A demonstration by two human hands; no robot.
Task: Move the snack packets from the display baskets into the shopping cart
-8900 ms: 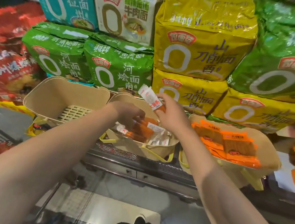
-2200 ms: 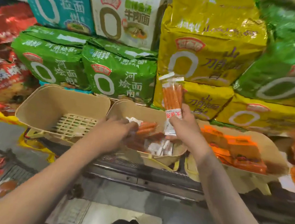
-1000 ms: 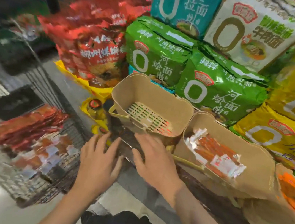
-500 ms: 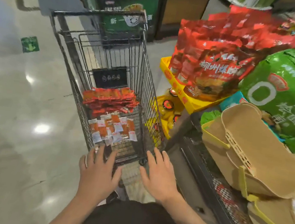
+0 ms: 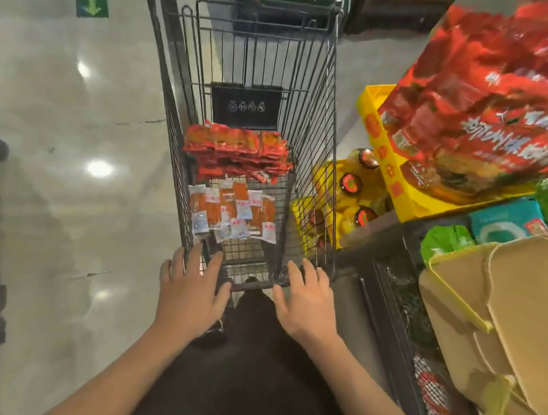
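Observation:
A black wire shopping cart [image 5: 312,136] stands in front of me. Inside it lie a stack of red snack packets [image 5: 236,152] at the far end and several orange packets with white labels [image 5: 232,214] nearer to me. My left hand [image 5: 191,292] and my right hand [image 5: 307,301] hover flat over the cart's near rim, fingers spread, with nothing in them. Tan display baskets [image 5: 510,326] with yellow handles sit at the right edge; their insides are hidden from here.
Big red bags [image 5: 507,98] lie on a yellow tray [image 5: 392,187] to the right. Green and teal noodle packs [image 5: 504,228] sit behind the baskets. Yellow bottles with dark caps [image 5: 351,185] stand low beside the cart. Shiny floor stretches to the left.
My view swung left from the baskets to the cart. Both hands, now without packets, came down close to the cart's near rim, and the cart looks nearer.

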